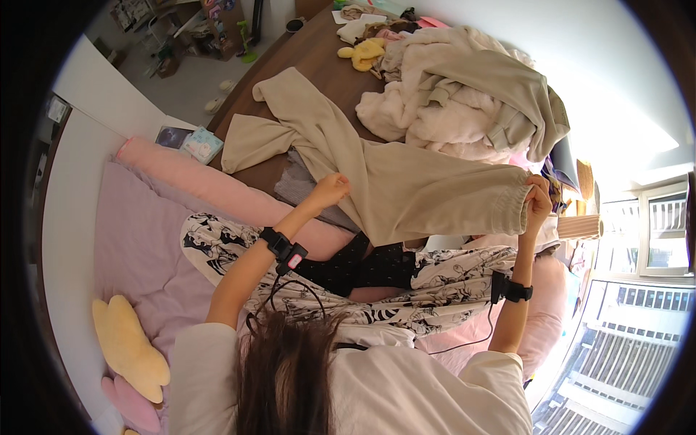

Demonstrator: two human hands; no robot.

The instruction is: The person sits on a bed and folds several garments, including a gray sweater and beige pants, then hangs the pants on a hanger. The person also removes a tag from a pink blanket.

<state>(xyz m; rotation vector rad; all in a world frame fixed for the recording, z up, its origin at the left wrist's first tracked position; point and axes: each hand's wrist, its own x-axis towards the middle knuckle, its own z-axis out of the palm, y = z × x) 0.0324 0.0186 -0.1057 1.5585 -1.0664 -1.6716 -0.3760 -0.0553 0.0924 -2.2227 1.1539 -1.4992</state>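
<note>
A pair of beige sweatpants (429,179) stretches across the dark wooden surface (326,81) before me, its two legs pointing to the upper left. My right hand (538,204) grips the gathered elastic waistband at the right end, lifting that edge. Over the near side of the pants, my left hand (331,190) hovers with fingers curled; whether it pinches any cloth is not clear. Beneath the pants a grey knitted cloth (296,176) partly shows. Both wrists wear black straps with cables.
A heap of fluffy cream fabric (451,114) with an olive-beige garment (489,81) on top lies at the back right, beside a yellow plush item (365,53). A long pink bolster (217,190) borders the surface. Two flat packages (202,144) lie at its left end.
</note>
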